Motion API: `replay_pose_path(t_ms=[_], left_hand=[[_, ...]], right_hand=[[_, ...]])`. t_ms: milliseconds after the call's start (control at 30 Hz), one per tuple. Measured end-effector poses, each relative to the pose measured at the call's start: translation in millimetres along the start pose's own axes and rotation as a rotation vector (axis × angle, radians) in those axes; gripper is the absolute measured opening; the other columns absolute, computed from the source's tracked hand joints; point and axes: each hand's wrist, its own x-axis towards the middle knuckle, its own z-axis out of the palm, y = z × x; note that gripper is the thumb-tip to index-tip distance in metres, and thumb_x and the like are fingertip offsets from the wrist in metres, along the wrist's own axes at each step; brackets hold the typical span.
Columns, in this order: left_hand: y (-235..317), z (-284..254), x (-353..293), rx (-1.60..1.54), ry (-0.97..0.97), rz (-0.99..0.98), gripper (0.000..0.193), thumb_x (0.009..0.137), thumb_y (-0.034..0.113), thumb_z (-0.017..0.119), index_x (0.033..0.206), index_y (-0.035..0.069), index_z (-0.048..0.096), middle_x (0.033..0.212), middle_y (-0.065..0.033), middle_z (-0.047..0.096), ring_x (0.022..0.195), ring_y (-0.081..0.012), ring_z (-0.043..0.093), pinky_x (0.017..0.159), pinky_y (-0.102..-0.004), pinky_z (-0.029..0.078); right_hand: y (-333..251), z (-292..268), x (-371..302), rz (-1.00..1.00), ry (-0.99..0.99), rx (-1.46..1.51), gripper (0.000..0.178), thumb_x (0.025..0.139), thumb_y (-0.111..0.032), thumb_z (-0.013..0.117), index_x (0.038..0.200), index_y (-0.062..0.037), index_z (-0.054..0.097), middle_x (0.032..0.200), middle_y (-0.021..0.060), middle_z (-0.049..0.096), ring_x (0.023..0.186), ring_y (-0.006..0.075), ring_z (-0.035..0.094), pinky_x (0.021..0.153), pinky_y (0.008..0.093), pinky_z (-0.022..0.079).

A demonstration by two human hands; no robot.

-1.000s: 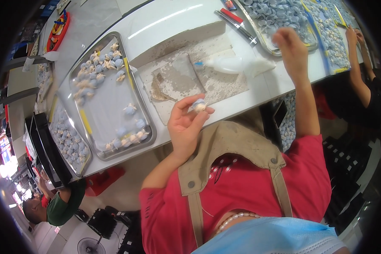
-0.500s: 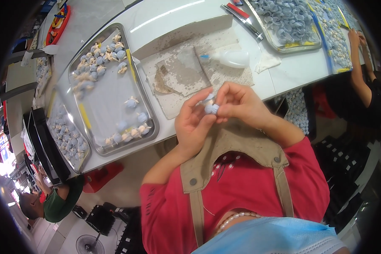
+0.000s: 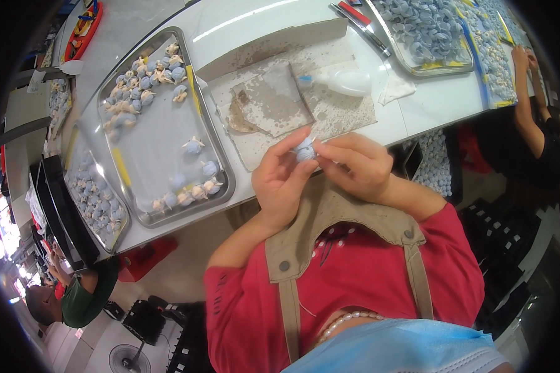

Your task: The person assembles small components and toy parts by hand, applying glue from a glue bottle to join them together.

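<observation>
A small, rounded light-blue figurine [image 3: 305, 150] is pinched between my two hands in front of the apron, above the table's near edge. My left hand [image 3: 279, 180] grips it from the left with thumb and fingers. My right hand [image 3: 359, 165] holds its right side with thumb and fingertips, hiding part of it. Left of my hands, a metal tray [image 3: 228, 163] carries several blue-and-cream figurines [image 3: 130, 90], grouped along its far end and near edge. Just beyond my hands lies a stained cardboard box lid [image 3: 348, 115] with a white squeeze bottle [image 3: 350, 82] on it.
Another metal tray [image 3: 430, 73] holds loose blue-grey cupped pieces at the far right. Beside it lie pen-like tools [image 3: 364, 30] and a white tissue [image 3: 397, 89]. More figurines fill a tray [image 3: 99, 199] at the left edge. Co-workers sit at both sides.
The figurine has turned in my fingers and shifted slightly away from me. My right hand's fingers have straightened and closed in on its right side.
</observation>
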Motion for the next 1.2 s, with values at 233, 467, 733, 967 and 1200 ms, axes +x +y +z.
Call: replay_pose_path(t_ms=[233, 467, 733, 967, 1200], left_hand=[[3.0, 4.4, 1.2, 0.136, 0.033, -0.003, 0.035, 0.087, 0.002, 0.058, 0.119, -0.005, 0.047, 0.126, -0.0208, 0.049, 0.107, -0.0210, 0.055, 0.092, -0.0298, 0.045], [5.5, 7.4, 4.1, 0.175, 0.035, 0.020, 0.031, 0.086, 0.001, 0.058, 0.115, -0.005, 0.050, 0.121, -0.0205, 0.053, 0.102, -0.0188, 0.057, 0.089, -0.0288, 0.046], [8.6, 6.6, 7.4, 0.155, 0.017, 0.070, 0.029, 0.083, -0.005, 0.060, 0.111, -0.005, 0.053, 0.119, -0.0181, 0.054, 0.102, -0.0175, 0.055, 0.086, -0.0285, 0.047], [9.7, 7.2, 6.5, 0.182, 0.011, 0.121, 0.028, 0.083, -0.005, 0.060, 0.110, -0.005, 0.053, 0.119, -0.0186, 0.054, 0.102, -0.0179, 0.056, 0.083, -0.0280, 0.049], [18.7, 3.7, 8.5, 0.139, -0.036, 0.046, 0.028, 0.083, -0.005, 0.060, 0.110, -0.004, 0.054, 0.118, -0.0174, 0.055, 0.102, -0.0174, 0.056, 0.083, -0.0274, 0.049]], right_hand=[[-2.3, -11.0, 7.8, -0.025, -0.096, -0.066, 0.023, 0.066, 0.002, 0.069, 0.087, -0.0013, 0.064, 0.073, 0.0075, 0.062, 0.060, 0.0215, 0.061, 0.050, 0.0287, 0.048], [3.8, -19.7, 15.0, -0.111, -0.144, -0.046, 0.021, 0.067, 0.001, 0.069, 0.087, -0.0011, 0.063, 0.070, 0.0073, 0.060, 0.058, 0.0223, 0.059, 0.049, 0.0300, 0.046], [12.1, -19.9, 14.8, -0.089, -0.123, 0.026, 0.022, 0.066, 0.001, 0.070, 0.087, -0.0018, 0.064, 0.071, 0.0075, 0.061, 0.060, 0.0216, 0.060, 0.050, 0.0293, 0.048], [2.6, -20.0, 17.1, -0.076, -0.063, 0.026, 0.024, 0.065, 0.004, 0.070, 0.088, -0.0004, 0.065, 0.073, 0.0092, 0.062, 0.057, 0.0196, 0.059, 0.046, 0.0276, 0.047], [-1.8, -26.1, 25.3, -0.097, -0.164, 0.000, 0.021, 0.066, 0.003, 0.071, 0.086, -0.0004, 0.064, 0.071, 0.0092, 0.061, 0.056, 0.0204, 0.059, 0.046, 0.0279, 0.047]])
